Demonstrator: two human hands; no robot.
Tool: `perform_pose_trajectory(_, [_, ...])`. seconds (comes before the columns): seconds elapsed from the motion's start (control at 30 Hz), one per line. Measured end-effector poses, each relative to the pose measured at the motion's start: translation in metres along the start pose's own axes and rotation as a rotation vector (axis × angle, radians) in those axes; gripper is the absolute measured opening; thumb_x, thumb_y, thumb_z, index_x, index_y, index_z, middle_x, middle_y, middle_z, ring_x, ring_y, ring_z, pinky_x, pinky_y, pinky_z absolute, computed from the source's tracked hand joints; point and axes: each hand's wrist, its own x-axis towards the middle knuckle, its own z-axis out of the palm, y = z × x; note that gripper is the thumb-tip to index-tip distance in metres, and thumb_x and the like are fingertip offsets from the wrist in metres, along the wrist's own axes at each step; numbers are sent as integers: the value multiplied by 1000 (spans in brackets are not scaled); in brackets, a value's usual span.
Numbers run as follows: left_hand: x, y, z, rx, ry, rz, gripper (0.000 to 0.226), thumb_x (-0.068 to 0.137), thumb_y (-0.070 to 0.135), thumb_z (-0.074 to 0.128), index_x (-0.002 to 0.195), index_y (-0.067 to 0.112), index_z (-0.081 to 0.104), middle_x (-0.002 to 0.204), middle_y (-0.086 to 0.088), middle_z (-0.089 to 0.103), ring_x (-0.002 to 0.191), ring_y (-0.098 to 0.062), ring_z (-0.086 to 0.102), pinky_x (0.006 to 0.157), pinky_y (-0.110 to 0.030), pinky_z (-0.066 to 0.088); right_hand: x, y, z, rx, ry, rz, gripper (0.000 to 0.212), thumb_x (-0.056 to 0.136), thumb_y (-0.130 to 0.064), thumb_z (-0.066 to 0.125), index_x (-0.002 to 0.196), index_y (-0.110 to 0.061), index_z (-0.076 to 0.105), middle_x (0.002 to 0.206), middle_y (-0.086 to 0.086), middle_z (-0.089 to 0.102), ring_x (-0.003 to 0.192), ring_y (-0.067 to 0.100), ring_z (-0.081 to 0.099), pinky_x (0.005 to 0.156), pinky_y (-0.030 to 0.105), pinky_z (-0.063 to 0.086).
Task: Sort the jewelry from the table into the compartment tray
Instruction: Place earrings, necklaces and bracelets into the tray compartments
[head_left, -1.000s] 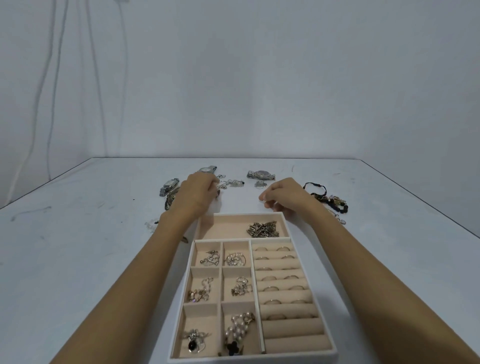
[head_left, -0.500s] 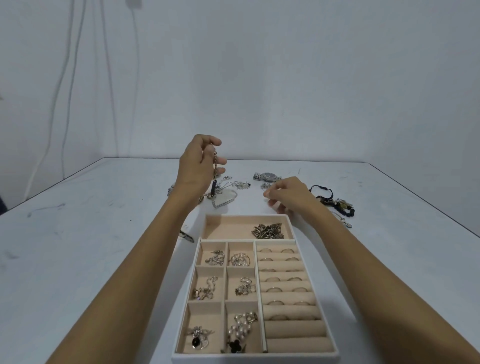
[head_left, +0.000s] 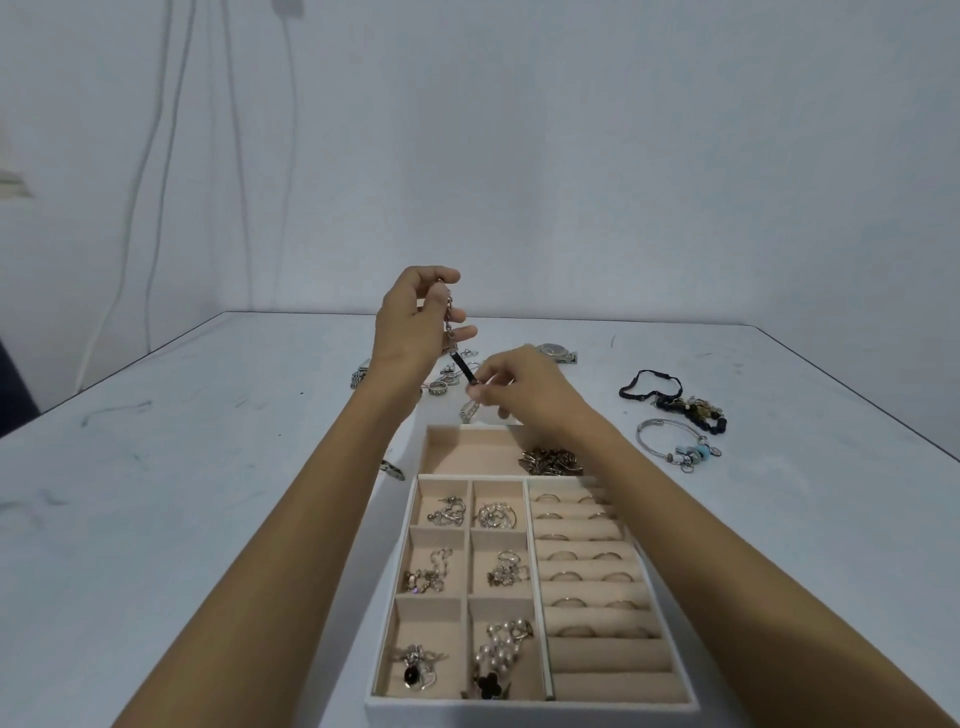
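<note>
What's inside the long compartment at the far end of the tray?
A pile of small metal pieces lies at its right end; the left part shows bare lining. The right forearm covers the right corner.

One compartment tray (head_left: 530, 707) sits at the table's (head_left: 208, 519) near edge, with six small square sections, one wide section and a column of ring rolls. About eleven rings (head_left: 563, 556) show. Two watches (head_left: 556, 352) and three bracelets (head_left: 675, 447) lie near the far edge. Two hands (head_left: 415, 327) hover.

A silver chain with a black strap piece (head_left: 460, 365) hangs above the cream velvet compartment tray (head_left: 530, 706); silver watches (head_left: 557, 352) and beaded bracelets (head_left: 688, 411) lie beyond it.
</note>
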Motion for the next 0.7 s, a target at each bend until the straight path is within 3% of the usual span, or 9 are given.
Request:
perform_pose_trajectory(0.13, [7, -19, -4, -1, -2, -166, 22, 100, 5, 38, 107, 8, 58, 78, -2, 56, 81, -17, 62, 87, -33, 54, -1, -12, -11, 140, 128, -30, 7, 84, -8, 68, 89, -3, 70, 72, 12, 68, 55, 19, 61, 46, 23, 48])
perform_pose_trajectory(0.3, [4, -34, -3, -148, -137, -428, 23, 99, 1, 36, 101, 7, 58, 90, -10, 62, 79, -19, 61, 75, -28, 51, 4, -33, -19, 341, 188, -96, 5, 83, 1, 68, 88, 1, 68, 68, 13, 66, 59, 25, 64, 54, 28, 56])
perform_pose_trajectory(0.4, [0, -34, -4, -296, -195, -526, 22, 101, 8, 34, 106, 4, 56, 98, -12, 62, 82, -21, 64, 79, -32, 54, 11, -38, -20, 369, 195, -125, 4, 82, 1, 69, 86, -1, 69, 68, 13, 67, 59, 26, 65, 59, 36, 59])
perform_pose_trajectory(0.5, [-1, -34, -8, -351, -242, -606, 32, 103, 27, 36, 99, 8, 61, 88, -6, 68, 86, -23, 67, 90, -39, 51, 18, -42, -21, 364, 207, -126, 6, 82, -1, 69, 88, 0, 70, 68, 9, 67, 59, 23, 66, 58, 31, 58])
perform_pose_trajectory(0.57, [0, -34, -10, -381, -261, -634, 39, 103, 33, 34, 95, 10, 64, 80, -5, 69, 82, -22, 68, 91, -38, 50, 19, -47, -23, 371, 221, -122, 9, 84, -2, 67, 92, 2, 70, 70, 10, 67, 53, 14, 65, 47, 17, 50])
perform_pose_trajectory(0.63, [2, -33, -10, -460, -242, -670, 41, 102, 35, 35, 90, 10, 66, 71, -3, 64, 70, -19, 66, 82, -35, 54, 19, -50, -24, 371, 228, -110, 11, 85, -2, 66, 94, 2, 69, 75, 12, 67, 48, 6, 63, 38, 8, 38])
perform_pose_trajectory(0.7, [2, -32, -9, -636, -164, -726, 37, 100, 33, 39, 83, 9, 62, 63, -2, 56, 57, -15, 59, 66, -29, 55, 22, -50, -23, 331, 226, -137, 11, 83, -4, 68, 93, 0, 70, 76, 10, 69, 53, 4, 62, 44, 11, 42])
